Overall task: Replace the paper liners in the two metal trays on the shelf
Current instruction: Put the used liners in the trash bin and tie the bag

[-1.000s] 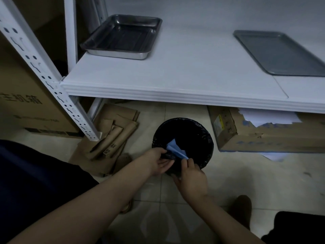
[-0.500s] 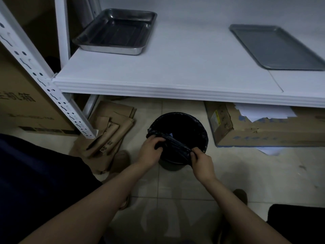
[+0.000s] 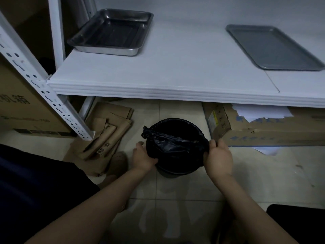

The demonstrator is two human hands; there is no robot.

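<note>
Deep tray (image 3: pixel 112 30) & flat tray (image 3: pixel 274 48) sit on the shelf (image 3: pixel 175 71), well above both hands. R hand (image 3: pixel 218 155) pinches the bag's (image 3: pixel 175 143) edge at the bin's (image 3: pixel 175 171) right rim. L hand (image 3: pixel 142 157) curls on the bag's left side. Box (image 3: pixel 26 110) at left reads "机箱".

A storeroom or back room, judging by the white slotted-post metal shelf (image 3: pixel 158 80), large cardboard boxes (image 3: pixel 263 127) on the tiled floor (image 3: pixel 263 173), flattened cardboard (image 3: pixel 105 134) on the left and a lined bin (image 3: pixel 174 138) below.
</note>
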